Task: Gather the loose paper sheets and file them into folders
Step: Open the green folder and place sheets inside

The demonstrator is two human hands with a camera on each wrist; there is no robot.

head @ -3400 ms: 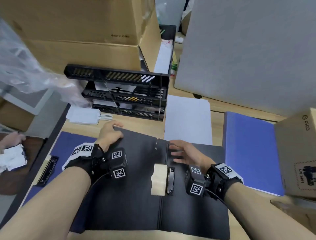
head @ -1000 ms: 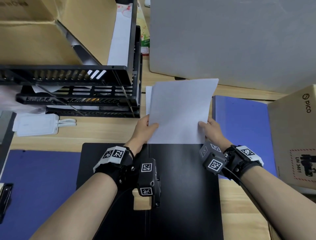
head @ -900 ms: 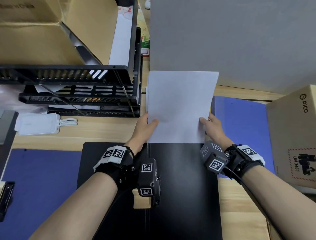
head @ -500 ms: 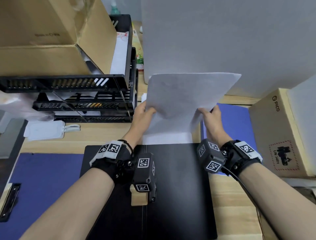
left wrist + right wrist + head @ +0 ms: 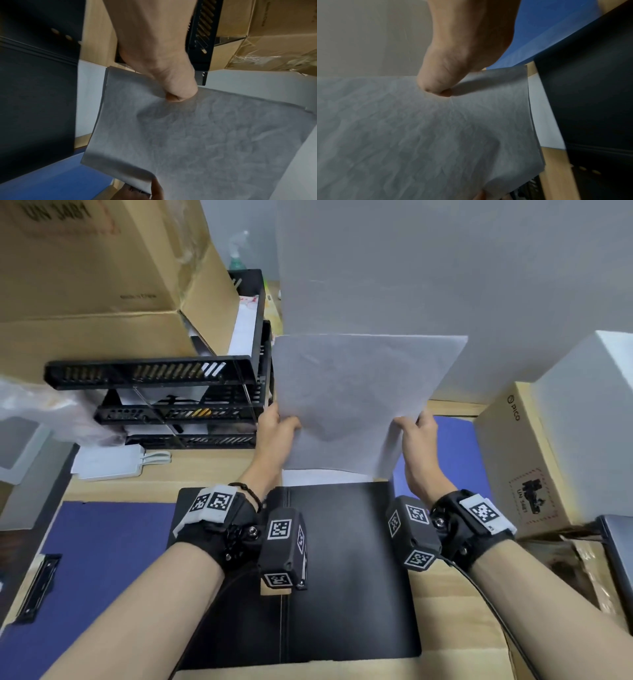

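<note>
Wooden desk (image 5: 205,463) fills the scene, crowded with office supplies. At its near centre lies an open black folder (image 5: 342,577), spread flat. Just beyond the folder's far edge, a person holds a thin stack of white paper sheets (image 5: 359,398) lifted off the desk, its top edge tilted away toward a grey partition panel (image 5: 445,285). The left hand (image 5: 277,429) pinches the stack's left edge, thumb pressed on the near face and fingers hidden behind. The right hand (image 5: 416,436) pinches the right edge the same way. More white paper (image 5: 322,475) lies flat on the desk beneath the raised stack, touching the folder's far edge. A dark blue folder (image 5: 102,559) lies open at the near left, and a lighter blue folder (image 5: 455,446) lies to the right, behind the right hand. A black stacked letter tray (image 5: 164,405) stands at the far left, under large cardboard boxes (image 5: 102,285). A smaller cardboard box (image 5: 520,457) sits at the right.
</note>
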